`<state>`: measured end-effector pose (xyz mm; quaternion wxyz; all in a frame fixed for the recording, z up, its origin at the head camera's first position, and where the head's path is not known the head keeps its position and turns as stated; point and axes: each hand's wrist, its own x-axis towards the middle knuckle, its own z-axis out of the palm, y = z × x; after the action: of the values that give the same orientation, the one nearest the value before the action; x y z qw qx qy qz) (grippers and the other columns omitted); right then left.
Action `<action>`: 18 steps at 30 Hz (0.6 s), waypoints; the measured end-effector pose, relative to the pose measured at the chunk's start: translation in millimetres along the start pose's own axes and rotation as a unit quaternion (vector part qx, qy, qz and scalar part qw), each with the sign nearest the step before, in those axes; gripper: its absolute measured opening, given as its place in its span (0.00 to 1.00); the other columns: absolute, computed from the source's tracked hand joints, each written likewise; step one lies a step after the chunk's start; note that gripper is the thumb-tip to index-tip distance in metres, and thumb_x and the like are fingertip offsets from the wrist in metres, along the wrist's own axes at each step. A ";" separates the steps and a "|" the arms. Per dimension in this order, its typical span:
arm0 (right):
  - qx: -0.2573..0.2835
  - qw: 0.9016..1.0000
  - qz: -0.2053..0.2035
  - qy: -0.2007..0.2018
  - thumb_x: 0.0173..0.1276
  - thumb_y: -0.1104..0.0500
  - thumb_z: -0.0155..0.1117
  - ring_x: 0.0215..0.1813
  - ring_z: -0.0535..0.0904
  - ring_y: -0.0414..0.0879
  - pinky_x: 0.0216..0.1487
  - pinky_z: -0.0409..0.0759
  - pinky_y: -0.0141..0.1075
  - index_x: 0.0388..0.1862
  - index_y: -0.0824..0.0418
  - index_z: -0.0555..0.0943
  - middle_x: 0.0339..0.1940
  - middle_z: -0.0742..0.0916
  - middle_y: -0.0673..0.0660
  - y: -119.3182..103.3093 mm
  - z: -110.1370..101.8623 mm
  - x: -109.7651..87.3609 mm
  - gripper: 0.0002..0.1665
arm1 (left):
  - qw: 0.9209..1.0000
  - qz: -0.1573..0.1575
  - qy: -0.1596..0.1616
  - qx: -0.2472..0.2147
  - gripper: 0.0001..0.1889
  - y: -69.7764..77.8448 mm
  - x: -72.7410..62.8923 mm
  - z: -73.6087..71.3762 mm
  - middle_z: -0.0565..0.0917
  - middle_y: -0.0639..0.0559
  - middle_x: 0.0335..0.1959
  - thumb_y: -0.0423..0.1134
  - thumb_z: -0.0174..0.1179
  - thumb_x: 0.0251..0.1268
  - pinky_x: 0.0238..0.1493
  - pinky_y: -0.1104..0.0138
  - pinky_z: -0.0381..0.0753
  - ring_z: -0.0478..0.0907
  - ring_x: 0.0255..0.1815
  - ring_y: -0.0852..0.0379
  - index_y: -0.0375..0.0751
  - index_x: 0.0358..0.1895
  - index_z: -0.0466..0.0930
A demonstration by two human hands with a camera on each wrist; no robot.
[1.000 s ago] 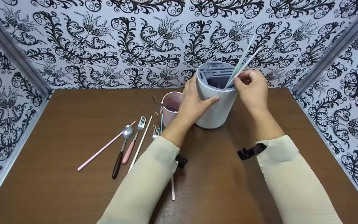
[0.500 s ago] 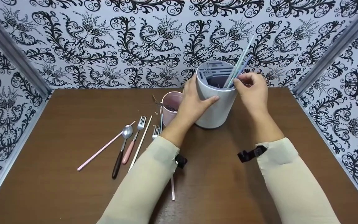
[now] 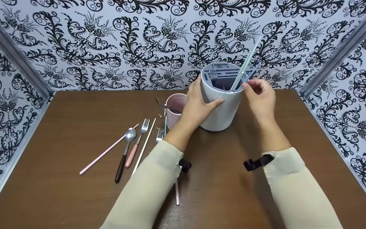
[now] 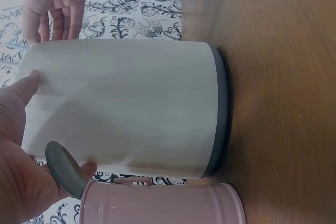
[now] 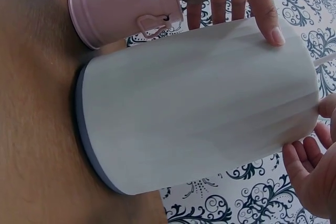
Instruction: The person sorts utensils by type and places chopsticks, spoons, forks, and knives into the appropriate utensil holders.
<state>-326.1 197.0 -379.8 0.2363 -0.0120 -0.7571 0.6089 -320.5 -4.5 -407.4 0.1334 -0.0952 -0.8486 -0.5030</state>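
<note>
A tall white utensil holder with a dark base stands upright near the back wall. My left hand grips its left side, thumb on the front and fingers partly hidden behind. At the holder's right rim, my right hand pinches a slim blue chopstick between thumb and forefinger. Pale green chopsticks lean out of the opening beside it. In the left wrist view, a pink cup sits close to the holder, with a spoon sticking out of its mouth.
On the brown table, left of my forearm, lie a pink chopstick, a black-handled spoon, a pink-handled fork and a pale chopstick. Another fork is partly covered by my left arm. Patterned walls enclose the table.
A white stick by my right fingers has dropped lower, and a blue chopstick now shows there. My right hand has shifted slightly right and down; my left hand and the holder have stayed put.
</note>
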 end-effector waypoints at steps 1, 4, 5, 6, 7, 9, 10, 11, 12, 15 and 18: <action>0.007 1.000 -0.002 0.003 0.70 0.61 0.70 0.43 0.77 0.40 0.47 0.76 0.29 0.46 0.65 0.84 0.39 0.82 0.46 1.8 0.0 -1.1 0.10 | 1.000 0.000 -0.001 -0.001 0.58 -0.5 -0.3 0.0 0.62 0.41 0.80 0.55 0.77 0.57 0.82 0.55 0.63 0.61 0.80 0.46 0.44 0.84 0.49; 0.028 1.000 -0.004 0.013 0.70 0.62 0.69 0.43 0.79 0.40 0.48 0.78 0.29 0.46 0.67 0.84 0.38 0.83 0.46 7.3 0.0 -5.6 0.10 | 1.000 -0.003 -0.004 -0.001 0.57 -1.1 -2.3 -1.0 0.61 0.42 0.80 0.54 0.76 0.58 0.82 0.55 0.63 0.60 0.81 0.46 0.45 0.84 0.48; 0.036 0.999 -0.001 0.014 0.70 0.62 0.69 0.42 0.79 0.40 0.47 0.79 0.28 0.46 0.66 0.84 0.38 0.83 0.46 9.3 0.0 -7.1 0.09 | 1.000 -0.004 -0.005 -0.001 0.57 -1.2 -3.1 -1.4 0.61 0.42 0.80 0.54 0.76 0.59 0.82 0.55 0.63 0.60 0.81 0.47 0.45 0.84 0.49; 0.043 0.999 0.000 0.016 0.71 0.62 0.69 0.41 0.80 0.40 0.46 0.80 0.28 0.45 0.65 0.84 0.37 0.84 0.46 11.5 -0.1 -9.0 0.08 | 1.000 -0.005 -0.005 -0.001 0.56 -1.6 -3.8 -1.9 0.61 0.42 0.80 0.54 0.76 0.59 0.82 0.55 0.64 0.61 0.81 0.47 0.45 0.84 0.49; 0.052 0.999 0.002 0.017 0.71 0.62 0.69 0.40 0.81 0.42 0.46 0.81 0.28 0.44 0.65 0.84 0.36 0.84 0.47 13.4 -0.2 -11.2 0.07 | 1.000 -0.005 -0.005 0.000 0.55 -2.0 -4.5 -2.1 0.61 0.42 0.80 0.53 0.75 0.60 0.82 0.55 0.64 0.61 0.81 0.47 0.45 0.84 0.50; 0.060 0.998 0.008 0.017 0.71 0.63 0.68 0.39 0.81 0.43 0.45 0.83 0.29 0.42 0.62 0.84 0.35 0.84 0.47 17.5 -0.3 -16.1 0.04 | 1.000 -0.003 -0.005 0.004 0.53 -2.5 -6.0 -3.2 0.62 0.42 0.80 0.53 0.74 0.61 0.81 0.55 0.65 0.62 0.80 0.47 0.45 0.84 0.51; 0.064 0.998 0.011 0.016 0.71 0.63 0.68 0.38 0.82 0.43 0.44 0.83 0.29 0.41 0.62 0.83 0.34 0.85 0.47 19.5 -0.5 -18.9 0.03 | 1.000 -0.001 -0.005 0.004 0.52 -2.7 -6.6 -4.0 0.62 0.42 0.79 0.52 0.74 0.62 0.81 0.55 0.65 0.63 0.80 0.48 0.45 0.83 0.52; 0.067 0.998 0.014 0.015 0.72 0.63 0.68 0.38 0.82 0.44 0.44 0.84 0.29 0.41 0.62 0.83 0.34 0.85 0.48 21.6 -0.6 -21.9 0.03 | 1.000 0.002 -0.004 0.004 0.51 -3.0 -7.1 -5.0 0.63 0.42 0.79 0.51 0.74 0.62 0.81 0.55 0.64 0.63 0.79 0.48 0.45 0.83 0.53; 0.069 0.997 0.016 0.013 0.72 0.64 0.67 0.38 0.82 0.44 0.44 0.85 0.29 0.41 0.62 0.83 0.34 0.85 0.48 23.8 -0.5 -25.2 0.03 | 1.000 0.005 -0.004 0.004 0.49 -3.5 -7.4 -6.0 0.64 0.42 0.79 0.51 0.73 0.63 0.82 0.56 0.64 0.64 0.79 0.48 0.45 0.83 0.54; 0.078 0.997 0.024 0.007 0.72 0.64 0.66 0.37 0.83 0.44 0.43 0.86 0.30 0.41 0.63 0.83 0.33 0.85 0.49 30.0 0.1 -34.9 0.02 | 1.000 0.012 -0.003 0.007 0.46 -4.9 -9.5 -10.6 0.64 0.41 0.78 0.50 0.71 0.66 0.82 0.57 0.62 0.64 0.79 0.47 0.42 0.82 0.56; 0.090 0.995 0.034 0.001 0.73 0.65 0.66 0.35 0.83 0.42 0.40 0.87 0.31 0.42 0.64 0.82 0.32 0.86 0.50 35.0 1.3 -44.7 0.02 | 1.000 0.023 0.002 0.015 0.43 -7.4 -13.1 -16.1 0.65 0.40 0.78 0.49 0.69 0.69 0.83 0.58 0.60 0.64 0.80 0.46 0.39 0.81 0.58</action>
<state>-296.4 191.2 -427.9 0.2166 -0.0167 -0.6980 0.6823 -308.2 -22.6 -410.4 0.1482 -0.1111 -0.8534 -0.4872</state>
